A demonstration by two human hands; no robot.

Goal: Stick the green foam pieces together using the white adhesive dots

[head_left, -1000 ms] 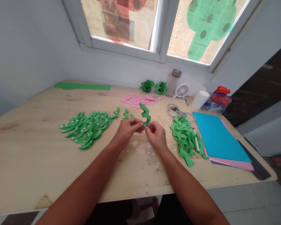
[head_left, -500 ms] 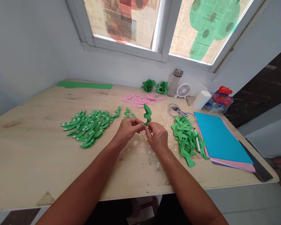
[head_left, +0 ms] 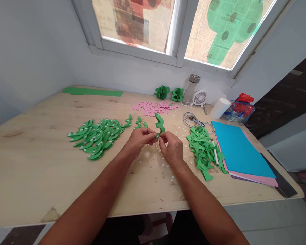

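Observation:
A wavy green paper piece (head_left: 159, 123) stands upright between my hands, its lower end pinched at the fingertips. My left hand (head_left: 142, 139) grips that end from the left, fingers closed. From the right, my right hand (head_left: 171, 145) pinches at the same end, thumb and forefinger together. To the left lies a heap of curved green pieces with white tabs (head_left: 98, 137), and a few smaller green pieces (head_left: 138, 121) lie just beyond my left hand. Tiny white paper bits (head_left: 163, 165) are scattered beneath my hands.
Right of my hands are green scraps (head_left: 202, 149), a white pen (head_left: 215, 157), tape rolls (head_left: 190, 119) and blue sheets (head_left: 241, 148). Pink cutouts (head_left: 155, 108), green paper ornaments (head_left: 162, 92), a bottle (head_left: 190, 90), a small fan (head_left: 200, 98) and a white roll (head_left: 220, 108) stand or lie behind.
The upper part of the green paper piece has tilted slightly left. Both hands keep their hold in nearly the same place.

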